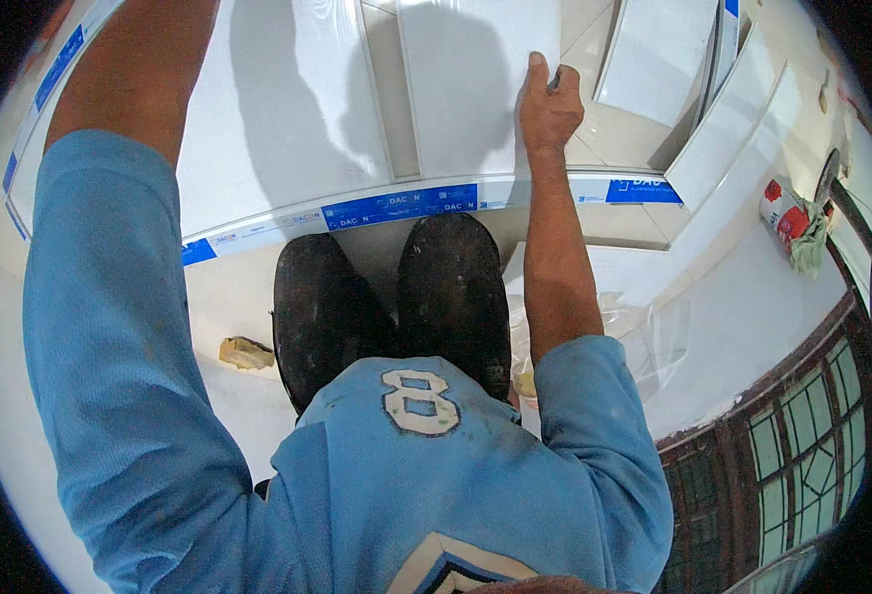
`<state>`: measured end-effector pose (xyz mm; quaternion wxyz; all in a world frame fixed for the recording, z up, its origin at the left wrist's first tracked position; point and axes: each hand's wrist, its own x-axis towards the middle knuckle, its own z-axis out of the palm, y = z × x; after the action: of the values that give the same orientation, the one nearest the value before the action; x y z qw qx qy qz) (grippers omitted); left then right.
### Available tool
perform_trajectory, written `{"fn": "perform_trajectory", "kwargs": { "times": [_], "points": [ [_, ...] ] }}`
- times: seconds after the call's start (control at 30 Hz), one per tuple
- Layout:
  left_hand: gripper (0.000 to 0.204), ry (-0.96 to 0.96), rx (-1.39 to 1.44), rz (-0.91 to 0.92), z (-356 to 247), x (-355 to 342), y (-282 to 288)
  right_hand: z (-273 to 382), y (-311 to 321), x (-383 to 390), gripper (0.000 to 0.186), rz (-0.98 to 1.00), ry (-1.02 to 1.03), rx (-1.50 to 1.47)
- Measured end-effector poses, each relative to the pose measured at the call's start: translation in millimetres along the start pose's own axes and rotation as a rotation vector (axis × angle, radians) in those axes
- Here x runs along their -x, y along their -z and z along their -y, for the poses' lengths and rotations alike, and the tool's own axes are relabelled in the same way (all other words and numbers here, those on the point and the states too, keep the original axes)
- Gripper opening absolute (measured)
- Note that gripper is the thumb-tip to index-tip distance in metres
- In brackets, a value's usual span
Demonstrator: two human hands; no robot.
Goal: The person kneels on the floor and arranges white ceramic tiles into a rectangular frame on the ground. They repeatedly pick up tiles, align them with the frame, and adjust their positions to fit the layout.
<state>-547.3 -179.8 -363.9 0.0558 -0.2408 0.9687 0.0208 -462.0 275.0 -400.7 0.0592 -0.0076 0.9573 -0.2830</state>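
Observation:
My right hand (552, 111) is closed at the right edge of a long white panel (461, 89). Its thumb lies along the panel's face and its fingers curl beside the edge; a small dark spot shows between thumb and forefinger, too small to name. My left forearm (129, 74) reaches up past the top edge of the view, over a wider white panel (302, 129), so the left hand is out of sight. In front of my knees runs a thin white strip with blue printed film (401, 206).
More white panels (659, 59) and long white strips (728, 119) lie to the right on the tiled floor. A crumpled yellowish piece (246, 352) is beside my left knee. Clear plastic wrap (644, 337) lies right of my legs. A red-and-white package (784, 213) with a greenish cloth stands farther right.

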Motion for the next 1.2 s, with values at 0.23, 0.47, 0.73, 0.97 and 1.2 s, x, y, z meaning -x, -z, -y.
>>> {"fn": "perform_trajectory", "kwargs": {
  "times": [0.23,0.47,0.73,0.97,1.2],
  "points": [
    [0.103,-0.013,0.024,0.006,-4,10,2,7,17,8,0.057,0.172,0.116,0.364],
    [0.104,-0.044,0.063,-0.028,0,14,2,17,18,6,0.052,0.146,0.113,0.157],
    [0.084,-0.063,0.139,-0.103,5,8,-7,42,-7,-9,0.052,0.122,0.252,0.216],
    [0.070,-0.118,0.192,-0.284,10,12,-14,74,-20,-20,0.046,0.017,0.213,0.183],
    [0.068,-0.119,0.178,-0.232,8,8,-18,81,-34,-11,0.036,-0.074,0.202,0.301]
  ]
}}
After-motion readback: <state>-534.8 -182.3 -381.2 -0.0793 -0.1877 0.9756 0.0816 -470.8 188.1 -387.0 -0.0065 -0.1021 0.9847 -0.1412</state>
